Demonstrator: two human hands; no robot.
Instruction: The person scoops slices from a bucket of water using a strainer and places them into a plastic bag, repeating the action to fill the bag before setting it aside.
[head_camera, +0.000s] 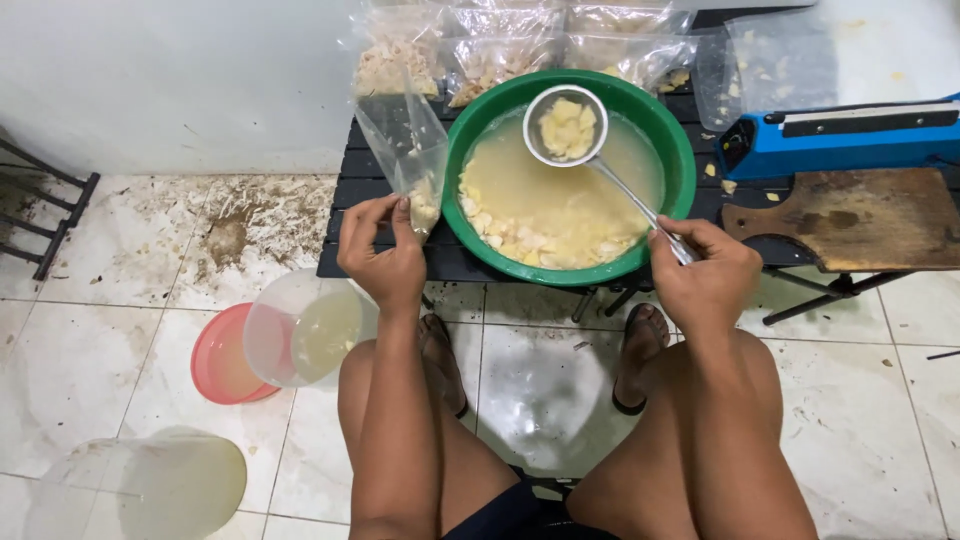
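Here, strainer ladle (566, 126) lifted over green basin (570, 178), pale chunks draining into cloudy liquid below. Right hand (704, 270) clamped on its handle. Left hand (383, 252) pinches clear bag (410, 150) open beside the rim, ready to receive. Filled bags (500, 45) behind; black slatted tabletop (350, 190).

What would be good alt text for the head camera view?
A seated person's right hand holds a metal strainer of pale food pieces over a green basin of cloudy liquid, while the left hand holds a clear plastic bag.
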